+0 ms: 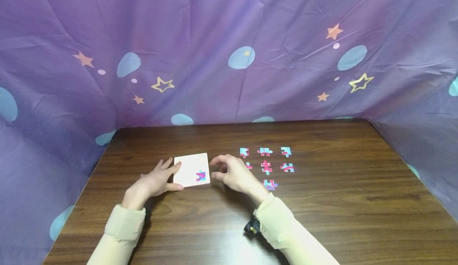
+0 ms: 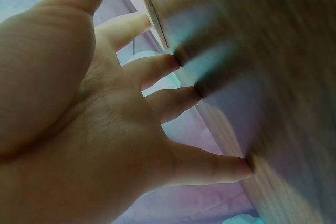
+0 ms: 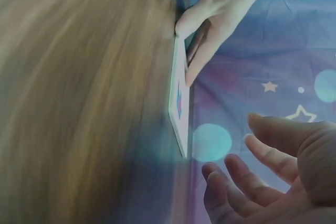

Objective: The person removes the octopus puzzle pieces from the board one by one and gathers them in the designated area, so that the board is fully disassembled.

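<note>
A square white board (image 1: pixel 186 167) lies on the left part of the table, with one pink, blue and purple jigsaw piece (image 1: pixel 200 175) in its near right corner. My left hand (image 1: pixel 157 180) steadies the board from its left side, thumb and index finger resting on its edge. In the left wrist view the other fingers (image 2: pixel 163 72) spread straight, tips down on the wood. Just off the board's right edge, my right hand (image 1: pixel 232 173) hovers with nothing between its loosely bent fingers. The right wrist view shows that hand (image 3: pixel 268 182) apart from the board (image 3: pixel 179 103).
Several loose jigsaw pieces lie in rows right of the right hand, among them a red one (image 1: pixel 266 167) and a corner piece (image 1: pixel 286 151). My right forearm passes close to the nearest piece (image 1: pixel 270 184). A purple patterned cloth (image 1: pixel 214 26) hangs behind the wooden table (image 1: pixel 340 201).
</note>
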`<state>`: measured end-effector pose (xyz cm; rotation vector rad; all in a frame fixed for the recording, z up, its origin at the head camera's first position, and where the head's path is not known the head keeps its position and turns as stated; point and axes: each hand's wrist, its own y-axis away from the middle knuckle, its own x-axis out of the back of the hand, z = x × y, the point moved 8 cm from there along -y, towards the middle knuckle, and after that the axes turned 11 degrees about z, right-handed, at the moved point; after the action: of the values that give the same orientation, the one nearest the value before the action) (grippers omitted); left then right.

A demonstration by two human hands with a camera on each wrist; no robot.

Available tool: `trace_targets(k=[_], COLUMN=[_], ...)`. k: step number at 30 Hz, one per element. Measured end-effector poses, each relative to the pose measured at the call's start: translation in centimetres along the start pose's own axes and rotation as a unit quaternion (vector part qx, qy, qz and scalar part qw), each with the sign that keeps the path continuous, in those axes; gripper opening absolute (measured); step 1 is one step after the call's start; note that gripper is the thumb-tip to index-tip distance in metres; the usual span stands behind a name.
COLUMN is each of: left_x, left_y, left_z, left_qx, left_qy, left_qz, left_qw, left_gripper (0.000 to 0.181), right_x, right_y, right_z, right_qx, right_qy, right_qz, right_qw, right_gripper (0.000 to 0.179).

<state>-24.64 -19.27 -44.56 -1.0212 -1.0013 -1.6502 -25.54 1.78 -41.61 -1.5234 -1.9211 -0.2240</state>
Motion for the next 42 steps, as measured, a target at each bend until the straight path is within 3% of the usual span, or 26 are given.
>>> trace_targets(k=[14, 23, 32, 42], left_x=[0.0, -0.3, 0.0, 0.2], left_y=[0.0, -0.2, 0.2, 0.3], left_z=[0.2, 0.2, -0.1, 0.4], left_qx=[-0.002, -0.001, -0.007, -0.006], left_qy=[0.004, 0.006, -0.001, 0.006], left_qz=[-0.003, 0.001, 0.017, 0.013], left_qw=[1.0, 1.0, 0.9998, 0.9999], left_gripper=[0.087, 0.088, 0.088, 0.088], right_x=[-2.3, -3.9, -6.2, -5.7], right_y=[-1.1, -1.3, -1.4, -1.5], right_z=[0.6, 0.6, -0.8, -0.3], right_qx=[-0.043, -0.064, -0.031, -0.009], right_qy=[-0.075, -0.078, 0.01, 0.072], right_qz=[0.034, 0.029, 0.007, 0.026], right_qw=[0.9956, 0.9944, 0.9994, 0.997], right_gripper=[0.029, 0.033, 0.039, 0.038])
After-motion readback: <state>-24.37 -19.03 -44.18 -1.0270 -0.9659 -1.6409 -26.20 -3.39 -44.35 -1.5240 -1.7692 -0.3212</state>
